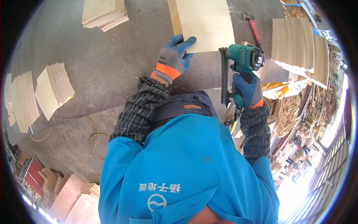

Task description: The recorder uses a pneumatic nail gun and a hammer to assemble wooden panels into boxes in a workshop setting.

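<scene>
A pale plywood panel (207,26) with a narrow wooden side along its left edge lies on the dark worktable (112,59). My left hand (173,58), in a grey and blue glove with an orange band, grips the panel's near left corner. One finger rests on the top face, while others wrap the side. To the right of the panel, my right hand (249,87) is closed round the handle of a green and black pneumatic stapler (242,58). The tool is held upright, apart from the panel, with a hose fitting below the hand.
A red-handled hammer (255,31) lies beyond the stapler. Stacks of thin wooden boards stand at the right (292,44), far left (104,13) and left (54,89). A yellow hose (97,140) curls on the floor. Heaped wood pieces (289,115) are at the right.
</scene>
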Demonstrator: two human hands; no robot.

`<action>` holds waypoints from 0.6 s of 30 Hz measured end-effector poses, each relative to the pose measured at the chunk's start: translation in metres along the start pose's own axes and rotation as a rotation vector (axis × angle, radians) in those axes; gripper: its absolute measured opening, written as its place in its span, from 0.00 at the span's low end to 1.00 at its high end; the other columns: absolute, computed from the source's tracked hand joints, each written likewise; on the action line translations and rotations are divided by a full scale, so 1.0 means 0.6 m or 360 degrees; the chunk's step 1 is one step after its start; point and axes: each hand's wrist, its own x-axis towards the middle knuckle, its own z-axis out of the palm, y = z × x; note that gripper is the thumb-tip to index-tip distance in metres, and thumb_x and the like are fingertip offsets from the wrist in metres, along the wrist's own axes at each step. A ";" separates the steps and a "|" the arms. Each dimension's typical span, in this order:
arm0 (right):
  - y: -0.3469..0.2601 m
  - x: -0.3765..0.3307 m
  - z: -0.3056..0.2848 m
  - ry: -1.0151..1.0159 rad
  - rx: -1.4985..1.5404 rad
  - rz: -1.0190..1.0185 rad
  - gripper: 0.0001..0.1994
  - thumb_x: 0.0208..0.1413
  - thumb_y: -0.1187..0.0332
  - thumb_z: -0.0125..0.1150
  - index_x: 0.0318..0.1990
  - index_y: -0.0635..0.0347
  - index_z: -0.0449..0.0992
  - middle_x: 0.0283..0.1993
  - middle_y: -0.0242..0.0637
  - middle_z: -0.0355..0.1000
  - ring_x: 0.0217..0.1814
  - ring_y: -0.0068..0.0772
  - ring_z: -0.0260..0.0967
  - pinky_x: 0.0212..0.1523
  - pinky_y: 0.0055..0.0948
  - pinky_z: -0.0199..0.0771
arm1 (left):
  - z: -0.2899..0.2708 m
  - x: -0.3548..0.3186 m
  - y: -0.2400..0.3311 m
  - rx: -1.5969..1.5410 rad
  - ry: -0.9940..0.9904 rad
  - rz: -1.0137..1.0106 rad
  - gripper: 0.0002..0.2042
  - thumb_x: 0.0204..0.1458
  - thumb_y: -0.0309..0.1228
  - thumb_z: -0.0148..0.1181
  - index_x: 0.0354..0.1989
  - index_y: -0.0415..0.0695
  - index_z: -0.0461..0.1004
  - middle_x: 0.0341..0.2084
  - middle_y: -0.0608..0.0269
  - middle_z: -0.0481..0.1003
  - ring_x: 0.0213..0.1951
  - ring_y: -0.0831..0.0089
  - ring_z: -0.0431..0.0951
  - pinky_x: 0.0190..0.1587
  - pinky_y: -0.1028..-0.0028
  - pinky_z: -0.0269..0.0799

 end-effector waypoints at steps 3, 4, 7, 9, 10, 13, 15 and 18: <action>0.005 0.004 -0.004 -0.0013 0.0045 0.0018 0.16 0.63 0.67 0.62 0.52 0.69 0.80 0.26 0.32 0.74 0.24 0.21 0.70 0.26 0.24 0.67 | -0.004 0.001 0.003 0.0029 -0.0041 -0.0001 0.26 0.55 0.31 0.75 0.64 0.57 0.80 0.56 0.51 0.76 0.54 0.54 0.82 0.54 0.62 0.84; 0.006 0.005 -0.003 -0.0002 0.0131 0.0050 0.16 0.63 0.66 0.61 0.52 0.68 0.80 0.26 0.31 0.74 0.24 0.21 0.69 0.26 0.24 0.67 | -0.004 0.001 0.003 0.0017 -0.0033 0.0010 0.26 0.55 0.31 0.75 0.64 0.57 0.80 0.56 0.51 0.76 0.54 0.54 0.82 0.54 0.62 0.84; 0.003 0.010 -0.003 -0.0003 0.0042 0.0064 0.16 0.63 0.66 0.61 0.53 0.69 0.80 0.26 0.31 0.73 0.24 0.21 0.69 0.26 0.25 0.67 | -0.001 0.001 0.001 0.0005 -0.0026 0.0017 0.26 0.54 0.30 0.75 0.64 0.57 0.80 0.56 0.51 0.76 0.54 0.53 0.82 0.54 0.62 0.84; 0.009 0.013 0.002 0.0003 0.0113 0.0046 0.17 0.64 0.66 0.61 0.54 0.69 0.80 0.25 0.31 0.73 0.23 0.21 0.69 0.25 0.25 0.67 | 0.001 0.001 0.000 0.0003 -0.0027 0.0013 0.27 0.54 0.29 0.76 0.64 0.57 0.80 0.57 0.52 0.76 0.54 0.53 0.82 0.54 0.62 0.84; 0.012 0.014 0.004 0.0010 0.0183 0.0027 0.17 0.64 0.66 0.62 0.54 0.69 0.80 0.25 0.32 0.73 0.23 0.21 0.68 0.25 0.25 0.67 | 0.001 0.001 -0.001 0.0004 -0.0024 0.0020 0.27 0.54 0.28 0.76 0.64 0.58 0.80 0.57 0.51 0.76 0.54 0.53 0.82 0.55 0.63 0.84; 0.015 0.017 -0.003 0.0001 0.0074 0.0002 0.16 0.64 0.67 0.61 0.54 0.69 0.80 0.25 0.32 0.73 0.22 0.22 0.68 0.25 0.25 0.67 | 0.000 0.002 0.001 0.0007 -0.0021 0.0020 0.28 0.54 0.28 0.76 0.65 0.58 0.79 0.57 0.51 0.76 0.55 0.53 0.82 0.56 0.63 0.84; 0.014 0.018 -0.005 0.0008 0.0062 0.0020 0.16 0.64 0.67 0.61 0.53 0.69 0.80 0.25 0.32 0.73 0.23 0.22 0.68 0.25 0.25 0.68 | 0.000 0.002 0.001 0.0008 -0.0022 0.0013 0.28 0.54 0.28 0.76 0.65 0.59 0.79 0.57 0.51 0.76 0.56 0.53 0.82 0.56 0.64 0.84; 0.019 0.018 -0.006 0.0017 0.0084 0.0052 0.16 0.64 0.67 0.61 0.53 0.69 0.80 0.26 0.32 0.73 0.23 0.22 0.69 0.25 0.25 0.68 | 0.002 0.001 -0.001 0.0023 -0.0019 0.0020 0.28 0.54 0.29 0.76 0.65 0.59 0.79 0.57 0.51 0.76 0.55 0.53 0.82 0.56 0.63 0.84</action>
